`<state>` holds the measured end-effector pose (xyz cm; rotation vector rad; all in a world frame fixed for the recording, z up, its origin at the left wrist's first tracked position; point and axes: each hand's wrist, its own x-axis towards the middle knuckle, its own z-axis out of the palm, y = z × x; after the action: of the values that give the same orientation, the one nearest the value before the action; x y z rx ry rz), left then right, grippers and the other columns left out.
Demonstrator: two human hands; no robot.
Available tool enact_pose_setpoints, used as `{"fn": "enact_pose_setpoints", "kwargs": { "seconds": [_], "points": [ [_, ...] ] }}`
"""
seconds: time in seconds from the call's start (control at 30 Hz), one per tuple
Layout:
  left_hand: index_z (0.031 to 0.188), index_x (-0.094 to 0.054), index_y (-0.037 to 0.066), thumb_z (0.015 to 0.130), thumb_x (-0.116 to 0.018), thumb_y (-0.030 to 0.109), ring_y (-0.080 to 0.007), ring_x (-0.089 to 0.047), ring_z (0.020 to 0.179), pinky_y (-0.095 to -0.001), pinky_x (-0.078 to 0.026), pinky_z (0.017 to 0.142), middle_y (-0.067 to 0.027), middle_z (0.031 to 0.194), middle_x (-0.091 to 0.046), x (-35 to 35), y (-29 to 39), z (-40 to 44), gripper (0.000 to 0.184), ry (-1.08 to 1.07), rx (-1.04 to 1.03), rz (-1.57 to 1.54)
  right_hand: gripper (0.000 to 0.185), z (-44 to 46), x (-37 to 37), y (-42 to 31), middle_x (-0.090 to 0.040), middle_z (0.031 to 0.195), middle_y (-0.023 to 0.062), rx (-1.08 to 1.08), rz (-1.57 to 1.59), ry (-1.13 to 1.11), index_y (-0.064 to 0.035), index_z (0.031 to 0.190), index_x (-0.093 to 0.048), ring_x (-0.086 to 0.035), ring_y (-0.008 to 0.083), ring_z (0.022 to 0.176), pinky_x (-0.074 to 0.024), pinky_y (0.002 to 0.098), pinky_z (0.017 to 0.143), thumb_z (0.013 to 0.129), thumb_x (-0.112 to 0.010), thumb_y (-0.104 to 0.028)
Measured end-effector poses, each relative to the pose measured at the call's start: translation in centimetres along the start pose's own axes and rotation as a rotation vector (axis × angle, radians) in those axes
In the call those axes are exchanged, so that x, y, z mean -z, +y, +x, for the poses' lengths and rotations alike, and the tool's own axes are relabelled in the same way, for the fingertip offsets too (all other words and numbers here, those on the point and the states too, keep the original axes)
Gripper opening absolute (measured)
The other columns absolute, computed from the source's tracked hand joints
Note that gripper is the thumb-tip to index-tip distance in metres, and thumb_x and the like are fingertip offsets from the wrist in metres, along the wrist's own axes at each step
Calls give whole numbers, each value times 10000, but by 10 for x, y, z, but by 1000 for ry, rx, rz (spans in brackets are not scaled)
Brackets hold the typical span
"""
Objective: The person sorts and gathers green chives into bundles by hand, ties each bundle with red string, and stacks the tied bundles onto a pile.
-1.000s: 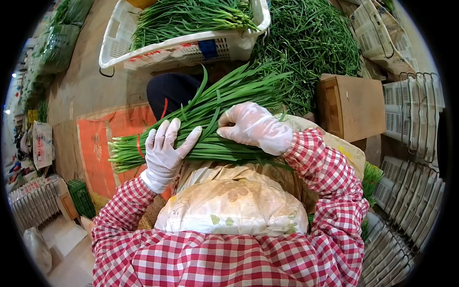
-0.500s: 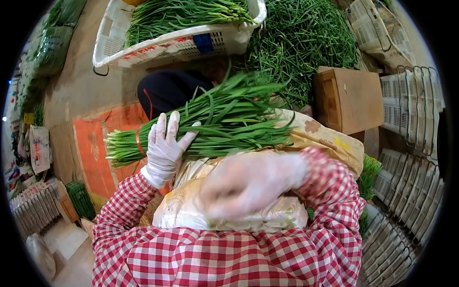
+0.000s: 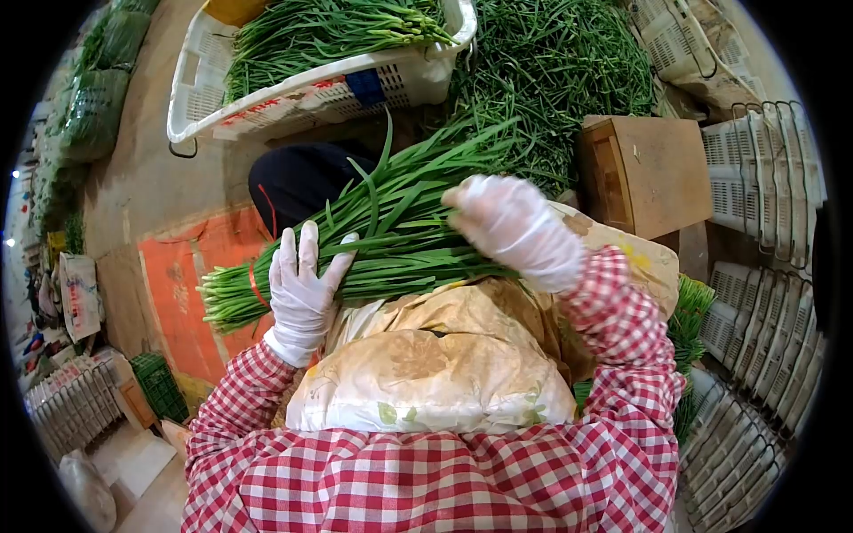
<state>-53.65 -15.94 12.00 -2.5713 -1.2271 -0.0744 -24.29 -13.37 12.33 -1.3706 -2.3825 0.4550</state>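
A long bundle of green stalks lies across my lap, its pale cut ends at the left and its leaves fanned out to the right. Near the cut ends a red band goes round it. My left hand, in a white glove, rests on the bundle just right of the band, fingers spread. Over the leafy part is my right hand, also gloved, with its fingers curled together at the upper edge of the leaves. Whatever those fingers may pinch is too small and blurred to make out.
A white crate of green stalks stands ahead. Right of it lies a heap of loose green leaves, with a wooden box beside it. Stacked white crates line the right side. An orange sheet covers floor at left.
My right hand swept down toward my lap, blurred, and has come back up to the leaves, now farther right. My left hand has stayed on the bundle. The view has shifted slightly.
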Motion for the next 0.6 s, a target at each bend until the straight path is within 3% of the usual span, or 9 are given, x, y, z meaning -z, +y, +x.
{"fn": "enact_pose_setpoints", "kwargs": {
  "seconds": [0.1, 0.33, 0.5, 0.6],
  "points": [
    [1209, -578, 303, 799, -529, 102, -391, -497, 1088, -437, -434, 853, -178, 1258, -494, -2, -1, -2, 459, 11, 11, 6, 225, 16, -27, -18, -589, 722, 93, -43, -65, -177, -60, 858, -607, -616, 260, 705, -493, 366, 606, 765, -672, -254],
    [1241, -541, 258, 805, -546, 111, -411, -482, 1122, -448, -436, 872, -189, 1294, -466, -2, -4, -4, 460, 19, 20, 25, 251, 55, -53, -38, -618, 811, 118, -58, 318, -179, -81, 980, -619, -612, 315, 796, -489, 391, 701, 772, -659, -217],
    [1303, -455, 183, 802, -552, 100, -415, -470, 1139, -451, -426, 883, -198, 1323, -434, -5, -10, -11, 517, -10, 66, -26, 414, 56, -41, -47, -624, 862, 128, -200, 265, -276, -47, 979, -586, -620, 305, 833, -487, 385, 747, 738, -723, -354],
    [1317, -431, 175, 792, -547, 106, -434, -461, 1117, -477, -424, 869, -220, 1314, -421, -13, -9, -17, 542, 36, 84, -20, 471, 42, -41, -34, -640, 873, 130, -290, 370, -174, -34, 972, -564, -629, 296, 833, -496, 386, 721, 709, -746, -380]
  ]
}}
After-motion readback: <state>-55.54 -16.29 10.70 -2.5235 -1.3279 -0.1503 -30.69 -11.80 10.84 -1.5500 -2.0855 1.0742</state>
